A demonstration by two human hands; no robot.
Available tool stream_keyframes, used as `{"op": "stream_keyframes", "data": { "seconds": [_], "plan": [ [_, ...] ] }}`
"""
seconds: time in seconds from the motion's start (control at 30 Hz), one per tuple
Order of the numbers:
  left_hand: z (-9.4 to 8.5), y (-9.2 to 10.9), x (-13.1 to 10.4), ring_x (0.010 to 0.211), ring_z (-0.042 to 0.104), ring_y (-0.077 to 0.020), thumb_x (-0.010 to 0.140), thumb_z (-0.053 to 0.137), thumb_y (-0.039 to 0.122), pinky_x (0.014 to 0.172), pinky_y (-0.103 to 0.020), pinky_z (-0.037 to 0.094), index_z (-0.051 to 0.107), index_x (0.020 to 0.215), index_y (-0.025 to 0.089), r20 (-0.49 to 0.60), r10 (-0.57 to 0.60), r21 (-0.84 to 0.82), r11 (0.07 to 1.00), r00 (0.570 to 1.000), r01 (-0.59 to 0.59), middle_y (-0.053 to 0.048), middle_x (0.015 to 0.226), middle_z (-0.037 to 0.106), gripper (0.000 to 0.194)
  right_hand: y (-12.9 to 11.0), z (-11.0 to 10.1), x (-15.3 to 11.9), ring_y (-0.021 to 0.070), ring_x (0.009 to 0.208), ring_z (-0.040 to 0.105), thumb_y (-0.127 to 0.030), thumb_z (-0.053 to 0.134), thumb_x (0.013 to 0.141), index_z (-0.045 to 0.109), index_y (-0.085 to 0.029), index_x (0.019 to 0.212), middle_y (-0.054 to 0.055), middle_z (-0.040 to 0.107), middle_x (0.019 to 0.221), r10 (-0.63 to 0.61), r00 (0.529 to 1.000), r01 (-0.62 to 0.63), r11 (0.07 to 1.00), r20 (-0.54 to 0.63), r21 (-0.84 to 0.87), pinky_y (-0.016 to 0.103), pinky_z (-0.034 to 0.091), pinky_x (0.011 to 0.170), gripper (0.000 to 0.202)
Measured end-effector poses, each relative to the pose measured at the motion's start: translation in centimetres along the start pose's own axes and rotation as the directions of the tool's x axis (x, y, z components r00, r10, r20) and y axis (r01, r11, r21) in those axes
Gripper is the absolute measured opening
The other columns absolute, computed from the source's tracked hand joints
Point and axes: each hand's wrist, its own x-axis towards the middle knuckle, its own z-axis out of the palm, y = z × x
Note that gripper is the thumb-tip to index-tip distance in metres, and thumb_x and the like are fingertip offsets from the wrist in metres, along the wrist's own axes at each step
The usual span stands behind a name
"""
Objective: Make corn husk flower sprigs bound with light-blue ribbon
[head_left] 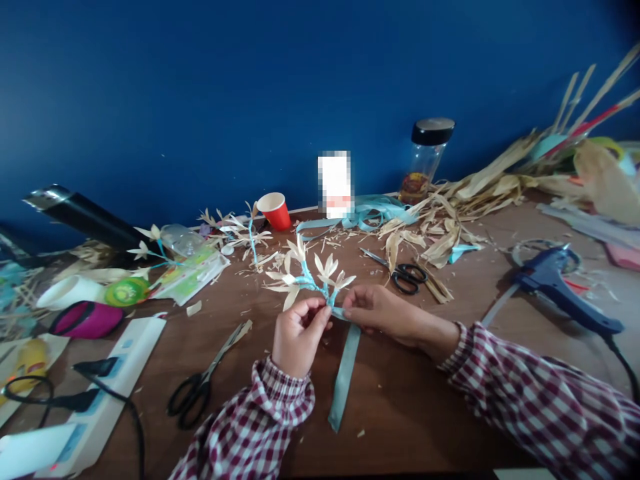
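My left hand (302,335) pinches the lower stem of a craft flower branch (313,283), which has pale husk-like petals and stems wrapped in light blue. Close beside it on the right, my right hand (383,312) is closed on a light blue-green ribbon (345,380) where it meets the branch's base. The ribbon's free end hangs down and lies on the table toward me. Fingertips of both hands nearly touch, and they hide the exact spot where ribbon and stem join.
Scissors (203,383) lie left of my hands, and a second pair (409,277) lies behind on the right. Further right is a blue glue gun (565,287). A power strip (115,380) with cords stands left. A red paper cup (275,211), a bottle (427,157) and dried husks (485,180) line the back.
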Motion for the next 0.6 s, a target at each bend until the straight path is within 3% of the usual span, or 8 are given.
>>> {"op": "stream_keyframes", "data": {
  "seconds": [0.23,0.37,0.5,0.6],
  "plan": [
    [0.7,-1.1,-0.5,0.063,0.065,-0.0185,0.076,0.063,0.031,0.060,-0.029,0.053,0.064,0.083,0.017,-0.025,0.132,0.180,0.976,0.991,-0.125,-0.004,0.072,0.068,0.016,0.6,0.6,0.1,0.0085,0.058,0.047,-0.019,0.064,0.071,0.058,-0.016,0.077,-0.003,0.056,0.067,-0.096,0.993,0.086,0.987,-0.072,-0.137,0.020,0.036,0.051,0.008],
    [0.8,-1.8,-0.5,0.070,0.066,-0.0196,0.078,0.062,0.030,0.065,-0.029,0.052,0.065,0.090,0.017,-0.032,0.183,0.254,0.952,0.983,-0.169,-0.006,0.079,0.069,0.018,0.7,1.2,0.0,0.0087,0.056,0.046,-0.017,0.062,0.069,0.061,-0.014,0.078,-0.002,0.056,0.065,-0.055,0.994,0.044,0.993,-0.092,-0.113,0.021,0.034,0.051,0.009],
    [0.8,-1.8,-0.4,0.075,0.066,-0.0202,0.079,0.061,0.031,0.067,-0.030,0.052,0.063,0.104,0.015,-0.010,0.160,0.205,0.966,0.987,-0.155,-0.008,0.086,0.069,0.029,0.7,1.3,0.0,0.0089,0.056,0.047,-0.019,0.061,0.070,0.062,-0.014,0.077,-0.002,0.058,0.066,-0.062,0.996,0.059,0.997,-0.070,-0.044,0.022,0.035,0.052,0.008],
    [0.7,-1.5,-0.4,0.066,0.065,-0.0183,0.080,0.059,0.033,0.061,-0.028,0.052,0.063,0.095,0.015,0.038,0.114,0.162,0.980,0.993,-0.118,-0.007,0.080,0.069,0.024,0.7,1.1,0.0,0.0089,0.059,0.048,-0.017,0.062,0.070,0.062,-0.014,0.079,-0.001,0.061,0.070,-0.077,0.995,0.074,0.995,-0.056,-0.060,0.021,0.036,0.054,0.010]
  ]
}}
